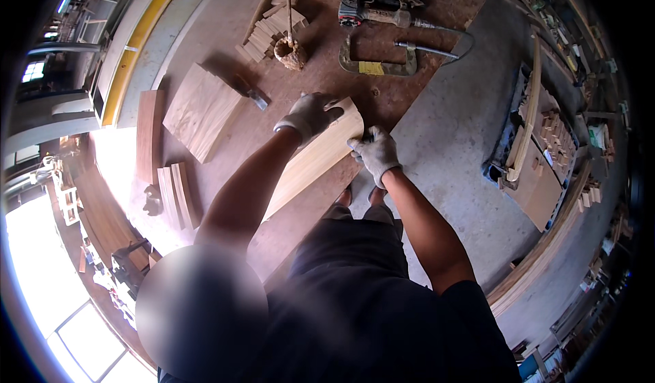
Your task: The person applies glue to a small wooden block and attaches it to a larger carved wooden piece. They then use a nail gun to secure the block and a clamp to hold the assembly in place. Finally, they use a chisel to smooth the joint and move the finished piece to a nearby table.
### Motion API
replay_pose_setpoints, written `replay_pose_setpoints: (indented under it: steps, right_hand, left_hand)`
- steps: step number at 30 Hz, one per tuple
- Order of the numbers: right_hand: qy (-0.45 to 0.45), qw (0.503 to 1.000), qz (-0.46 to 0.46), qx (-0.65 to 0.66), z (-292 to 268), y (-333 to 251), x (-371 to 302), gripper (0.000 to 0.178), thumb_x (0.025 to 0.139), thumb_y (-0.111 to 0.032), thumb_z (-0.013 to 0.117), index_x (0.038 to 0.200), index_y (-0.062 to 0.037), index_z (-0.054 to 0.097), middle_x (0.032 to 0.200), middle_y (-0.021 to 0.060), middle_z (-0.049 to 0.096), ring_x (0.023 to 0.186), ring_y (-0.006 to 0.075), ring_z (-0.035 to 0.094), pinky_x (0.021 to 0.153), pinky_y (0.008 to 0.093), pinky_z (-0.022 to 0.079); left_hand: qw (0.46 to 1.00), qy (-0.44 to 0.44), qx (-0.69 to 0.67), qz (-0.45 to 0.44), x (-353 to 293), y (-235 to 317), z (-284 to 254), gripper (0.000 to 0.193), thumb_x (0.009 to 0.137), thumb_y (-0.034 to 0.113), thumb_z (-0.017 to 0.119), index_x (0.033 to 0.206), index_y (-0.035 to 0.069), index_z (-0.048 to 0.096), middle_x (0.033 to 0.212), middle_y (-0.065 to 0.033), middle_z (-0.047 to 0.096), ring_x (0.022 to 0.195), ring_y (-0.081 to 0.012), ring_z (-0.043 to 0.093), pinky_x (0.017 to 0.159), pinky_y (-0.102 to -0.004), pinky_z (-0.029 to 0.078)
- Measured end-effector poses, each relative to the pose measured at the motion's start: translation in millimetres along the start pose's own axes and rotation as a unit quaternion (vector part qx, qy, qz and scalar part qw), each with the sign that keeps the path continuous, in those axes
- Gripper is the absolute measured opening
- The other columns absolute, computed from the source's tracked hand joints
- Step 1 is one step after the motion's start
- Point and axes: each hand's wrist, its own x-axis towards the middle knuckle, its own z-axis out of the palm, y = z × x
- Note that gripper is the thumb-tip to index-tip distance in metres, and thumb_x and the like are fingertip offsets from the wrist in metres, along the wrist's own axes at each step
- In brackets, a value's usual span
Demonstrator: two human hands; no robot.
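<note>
A long pale wooden board [315, 163] slants across the workbench in front of me, its far end rounded. My left hand [308, 115], in a light work glove with dark fingertips, grips the board's left edge close to that end. On the opposite edge my right hand [377, 155], gloved alike, pinches the board near its right corner; its fingertips partly cover the wood. Just left of my left hand lies a chisel-like tool with a flat metal end [258, 99], beside a wide wooden panel [203, 112].
Beyond the board stand a glue pot with a stick [290, 54], a pile of small wood blocks [263, 36], a C-clamp [379, 67] and a power tool with a hose [377, 17]. Wood strips [179, 195] lie left. A blue-edged pallet of wood pieces [539, 158] sits right.
</note>
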Motion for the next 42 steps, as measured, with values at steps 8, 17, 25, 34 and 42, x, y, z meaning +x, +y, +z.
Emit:
replay_pose_setpoints:
  steps: [8, 17, 25, 34, 42]
  right_hand:
    - [0.048, 0.972, -0.111, -0.202, 0.8, 4.4, 3.4, 0.018, 0.090, -0.009, 0.083, 0.093, -0.0047, 0.065, 0.082, 0.0029, 0.069, 0.063, 0.0100, 0.064, 0.055, 0.0278, 0.054]
    - [0.003, 0.998, 0.045, -0.033, 3.4, -11.9, 10.3, 0.019, 0.087, -0.005, 0.081, 0.097, -0.0015, 0.065, 0.080, 0.0059, 0.069, 0.062, 0.0133, 0.064, 0.051, 0.0315, 0.049]
    - [-0.040, 0.999, 0.030, -0.012, -7.9, 2.3, 23.0, 0.018, 0.088, 0.001, 0.079, 0.094, -0.0019, 0.062, 0.082, 0.0054, 0.066, 0.063, 0.0126, 0.064, 0.051, 0.0298, 0.051]
    - [-0.064, 0.995, -0.043, -0.068, -19.1, 1.7, 17.6, 0.018, 0.093, -0.002, 0.078, 0.091, -0.0046, 0.060, 0.079, 0.0027, 0.065, 0.066, 0.0115, 0.066, 0.056, 0.0269, 0.053]
    - [-0.062, 0.856, -0.254, -0.446, -72.1, -30.2, 45.8, 0.043, 0.078, -0.032, 0.089, 0.107, -0.0067, 0.070, 0.101, 0.0175, 0.077, 0.091, 0.0356, 0.076, 0.084, 0.0463, 0.059]
  left_hand:
    - [0.997, -0.050, 0.039, -0.037, 15.7, 15.4, -3.9, 0.061, 0.093, 0.047, 0.074, 0.134, 0.003, 0.070, 0.126, -0.0216, 0.073, 0.115, -0.0374, 0.070, 0.102, -0.0442, 0.054]
    - [0.989, -0.021, -0.099, -0.109, 4.8, 4.5, -1.3, 0.060, 0.090, 0.042, 0.080, 0.135, 0.002, 0.069, 0.126, -0.0210, 0.074, 0.114, -0.0341, 0.072, 0.102, -0.0410, 0.055]
    - [0.987, -0.009, 0.100, -0.127, -93.5, 36.3, 26.3, 0.096, 0.067, 0.045, 0.093, 0.146, 0.003, 0.055, 0.141, -0.0233, 0.056, 0.136, -0.0436, 0.049, 0.114, -0.0490, 0.044]
    - [0.985, 0.101, 0.063, -0.123, -97.0, 35.3, 61.4, 0.085, 0.070, 0.034, 0.088, 0.141, 0.004, 0.054, 0.138, -0.0229, 0.057, 0.129, -0.0446, 0.051, 0.112, -0.0500, 0.043]
    - [0.965, 0.180, 0.124, -0.145, -107.2, 55.4, 91.3, 0.085, 0.071, 0.027, 0.089, 0.147, 0.010, 0.053, 0.133, -0.0160, 0.057, 0.124, -0.0387, 0.054, 0.104, -0.0506, 0.045]
